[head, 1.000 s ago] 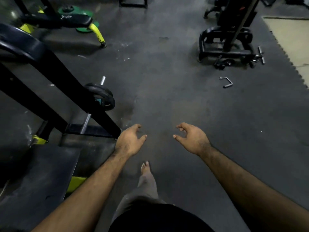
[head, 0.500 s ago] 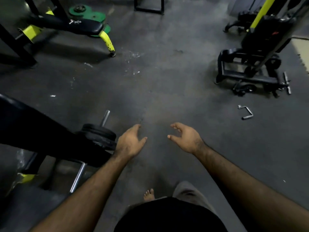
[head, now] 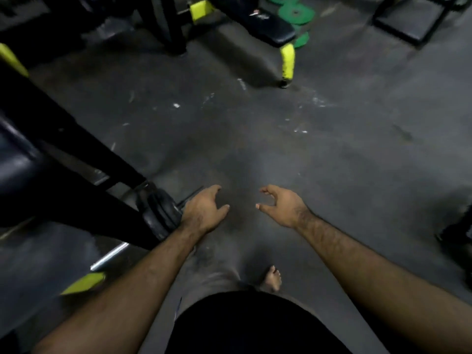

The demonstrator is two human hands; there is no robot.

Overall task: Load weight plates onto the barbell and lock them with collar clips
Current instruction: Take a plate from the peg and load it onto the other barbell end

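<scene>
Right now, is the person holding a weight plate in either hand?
No, the left hand and the right hand are both open and empty above the floor.

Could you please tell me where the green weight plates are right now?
The green weight plates lie on the floor at the top of the head view, right of centre, just behind the black bench pad with the yellow leg.

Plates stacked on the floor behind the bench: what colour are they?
Green plates, seen in the head view.

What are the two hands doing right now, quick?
Left hand: open, holding nothing, beside the black plates.
Right hand: open, fingers curled, holding nothing.
</scene>
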